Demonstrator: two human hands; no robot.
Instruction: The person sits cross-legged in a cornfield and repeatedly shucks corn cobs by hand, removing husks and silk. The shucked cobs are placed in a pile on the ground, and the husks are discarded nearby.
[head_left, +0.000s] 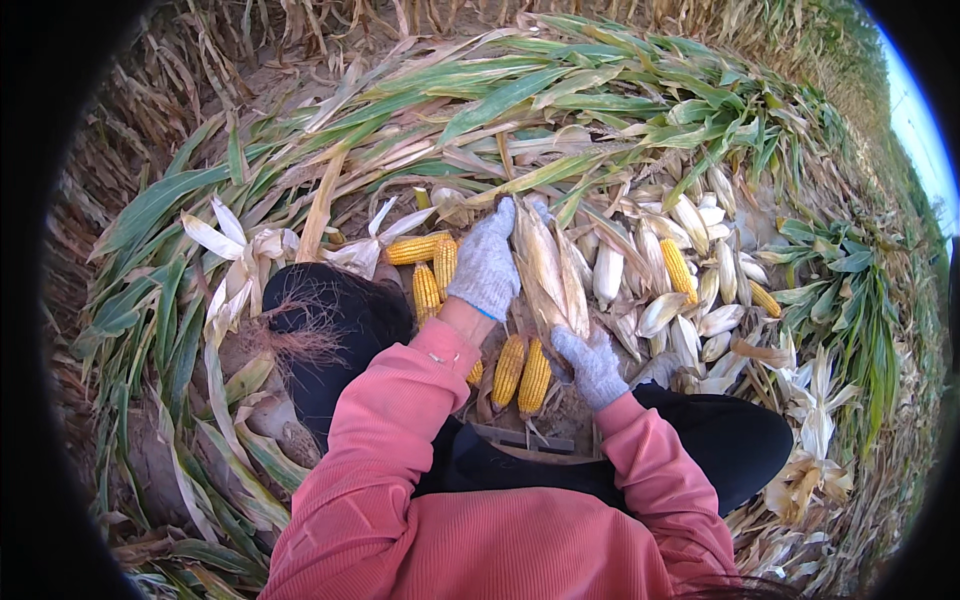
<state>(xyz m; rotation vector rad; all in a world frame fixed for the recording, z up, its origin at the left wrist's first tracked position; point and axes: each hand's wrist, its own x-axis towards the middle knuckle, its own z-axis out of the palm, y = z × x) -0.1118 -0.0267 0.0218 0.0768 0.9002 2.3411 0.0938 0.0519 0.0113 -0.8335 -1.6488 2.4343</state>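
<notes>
An ear of corn in its dry husk (544, 271) is held up in front of me between both gloved hands. My left hand (486, 259), in a grey knitted glove, grips its upper end. Around its lower end my right hand (589, 358), gloved the same way, is closed. The husk wraps the ear, so no kernels show on it. Below it, bare yellow ears (535, 379) lie on the ground between my legs. More bare ears (425, 291) lie to the left, partly behind my left hand and forearm.
A heap of husked and unhusked ears (686, 277) spreads to the right. Cut green stalks and leaves (510, 105) curve around the front. Loose husks (816, 424) lie at the right and peeled husks (244, 259) at the left. Corn silk (307, 341) clings to my left knee (330, 330).
</notes>
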